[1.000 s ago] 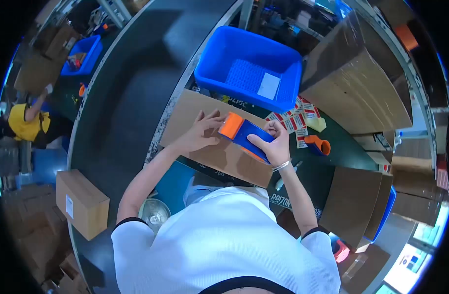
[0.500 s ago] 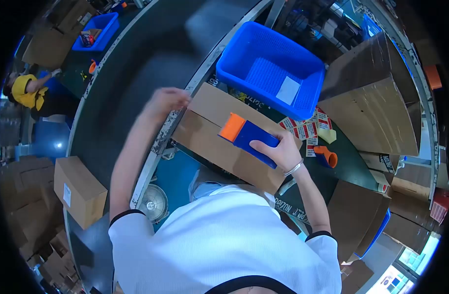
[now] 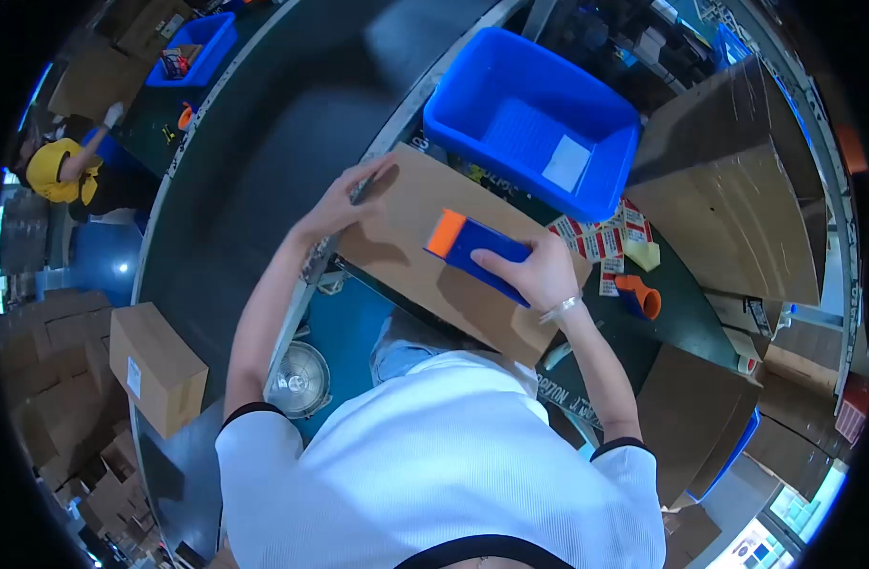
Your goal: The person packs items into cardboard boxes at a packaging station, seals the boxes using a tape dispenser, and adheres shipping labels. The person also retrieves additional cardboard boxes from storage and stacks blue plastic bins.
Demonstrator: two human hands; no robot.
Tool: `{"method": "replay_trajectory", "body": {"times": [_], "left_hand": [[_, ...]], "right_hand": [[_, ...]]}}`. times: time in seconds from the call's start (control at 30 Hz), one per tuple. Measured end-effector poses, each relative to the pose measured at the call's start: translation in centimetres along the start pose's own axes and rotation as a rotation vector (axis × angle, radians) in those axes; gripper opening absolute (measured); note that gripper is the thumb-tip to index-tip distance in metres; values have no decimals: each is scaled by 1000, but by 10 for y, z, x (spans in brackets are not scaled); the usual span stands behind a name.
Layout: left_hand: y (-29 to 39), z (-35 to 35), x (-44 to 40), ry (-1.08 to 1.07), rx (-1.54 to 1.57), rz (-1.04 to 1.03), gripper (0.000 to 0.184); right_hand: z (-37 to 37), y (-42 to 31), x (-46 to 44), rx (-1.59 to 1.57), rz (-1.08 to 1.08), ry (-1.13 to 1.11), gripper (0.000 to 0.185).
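A closed brown cardboard box (image 3: 406, 256) lies in front of me on the bench. My right hand (image 3: 545, 275) is closed round a blue tape dispenser (image 3: 487, 256) with an orange end, held over the box top. At the box's left end is my left hand (image 3: 344, 204), its fingers stretched along the far corner and its thumb apart over the top. It seems to touch the cardboard. To the right, a second orange and blue dispenser (image 3: 640, 297) rests on the bench beside red-and-white printed labels (image 3: 596, 242).
Behind the box stands a blue plastic basket (image 3: 453, 119) with a paper inside. Large open cartons (image 3: 729, 218) flank the right side. A conveyor belt (image 3: 254, 190) runs along the left, carrying another box (image 3: 159, 370). Across it works a person in yellow (image 3: 55, 171).
My left hand has come down onto the box's left end, its fingers now spread. The dispenser has shifted slightly, still in my right hand. The box's top seam no longer shows clearly.
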State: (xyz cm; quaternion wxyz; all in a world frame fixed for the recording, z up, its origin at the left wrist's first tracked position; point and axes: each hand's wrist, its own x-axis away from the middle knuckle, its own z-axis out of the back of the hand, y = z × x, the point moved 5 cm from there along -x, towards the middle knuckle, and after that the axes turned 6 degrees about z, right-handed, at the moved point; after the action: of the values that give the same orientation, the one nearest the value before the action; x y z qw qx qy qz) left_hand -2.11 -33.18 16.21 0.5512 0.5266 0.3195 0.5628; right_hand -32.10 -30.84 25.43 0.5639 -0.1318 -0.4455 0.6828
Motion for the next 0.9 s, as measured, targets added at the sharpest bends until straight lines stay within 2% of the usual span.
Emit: {"method": "replay_trajectory", "body": {"times": [0.07, 0.1, 0.17, 0.2, 0.23, 0.27, 0.33, 0.37, 0.4, 0.47, 0.53, 0.57, 0.63, 0.67, 0.77, 0.8, 0.87, 0.9], "left_hand": [[34, -20, 7, -70, -602, -266, 88], [35, -21, 6, -131, -467, -157, 96], [31, -17, -3, -131, -546, -183, 98], [24, -19, 0, -129, -574, -184, 99], [22, -19, 0, -107, -586, -197, 100], [23, -20, 0, -100, -580, -176, 100], [26, -21, 4, -89, -585, -132, 101], [22, -21, 2, -120, -640, -153, 105], [21, -21, 2, -83, -554, -149, 106], [18, -22, 8, -18, -386, -125, 108], [10, -25, 16, -28, -235, 52, 110], [7, -26, 19, -33, -164, 136, 111], [6, -34, 27, -143, -52, 140, 101], [4, -37, 28, -201, 6, 145, 96], [-77, -14, 12, -149, 510, 507, 79], [-74, -17, 6, -170, 579, 519, 76], [-60, -29, -10, -212, 713, 538, 71], [-54, -35, -15, -224, 772, 545, 71]], "right_hand": [[10, -2, 17, 22, -56, -46, 53], [17, 5, 29, 27, -71, -49, 54], [50, 12, 63, 70, -90, -37, 55], [67, 53, 86, 70, -230, -25, 50], [88, 74, 111, -58, -224, -48, 49], [101, 113, 130, -14, -197, -12, 51], [97, 199, 156, 180, -481, -150, 57], [76, 228, 153, 269, -484, -115, 59], [57, 241, 149, 359, -488, -85, 61], [11, 211, 124, 584, -539, 82, 70], [-41, 230, 102, 609, -516, 182, 69], [-42, 230, 106, 573, -546, 214, 69], [-41, 230, 125, 504, -614, 275, 68], [-30, 228, 144, 416, -679, 382, 65], [-23, 300, 192, 350, -823, 678, 59], [-23, 324, 206, 374, -859, 767, 56], [-31, 395, 222, 471, -737, 904, 56], [-27, 383, 222, 562, -743, 967, 54]]}}
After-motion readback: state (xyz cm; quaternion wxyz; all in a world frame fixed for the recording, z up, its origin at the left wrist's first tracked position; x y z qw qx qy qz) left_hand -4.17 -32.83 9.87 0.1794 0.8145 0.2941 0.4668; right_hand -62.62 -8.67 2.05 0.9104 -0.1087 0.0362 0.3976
